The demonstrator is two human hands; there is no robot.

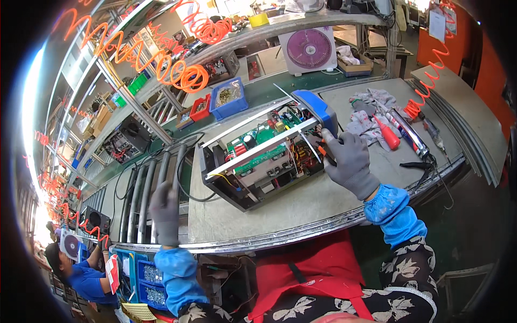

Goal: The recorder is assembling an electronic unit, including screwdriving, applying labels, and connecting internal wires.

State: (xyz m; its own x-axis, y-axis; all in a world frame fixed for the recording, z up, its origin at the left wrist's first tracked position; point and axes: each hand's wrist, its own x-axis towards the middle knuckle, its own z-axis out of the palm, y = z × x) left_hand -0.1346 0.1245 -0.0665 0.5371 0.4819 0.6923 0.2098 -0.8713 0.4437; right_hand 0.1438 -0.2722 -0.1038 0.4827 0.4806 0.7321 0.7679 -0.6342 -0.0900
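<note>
On the workbench stands an open-topped electrical unit point(253, 188) with a black case, a blue front panel point(316, 110) and two pale metal rails across its top. A green circuit board point(256, 145) and bundles of wires show inside. White cable-tie ends stick up near the panel. My right hand point(353, 164), in a grey glove, is closed around orange-handled pliers point(326, 155) beside the wires behind the panel; their jaws are hard to make out. My left hand point(165, 215), also gloved, hovers over the rollers left of the unit, apart from it, its fingers blurred.
Right of the unit lie rags point(371, 107), a red squeeze bottle point(389, 135), a tube point(406, 134) and a screwdriver-like tool point(433, 132). Behind stand a blue parts bin point(212, 110) and a fan point(309, 49). Orange coiled hoses point(188, 78) hang overhead. A person point(89, 277) works at lower left.
</note>
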